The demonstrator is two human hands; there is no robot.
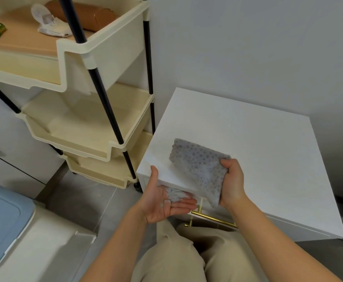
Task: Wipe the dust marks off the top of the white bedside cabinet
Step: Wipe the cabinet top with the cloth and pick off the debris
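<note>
Right hand (232, 181): grips grey cloth (197, 169) on the cabinet top (258, 159), near-left edge.
Left hand (162, 198): released, cupped just below that edge, catching crumbs (174, 196).

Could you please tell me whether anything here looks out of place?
One thing: a small heap of pale bits lies in the cupped left hand, held under the front edge of the white cabinet, beside the grey cloth that the right hand grips. Nothing looks damaged or askew.
</note>
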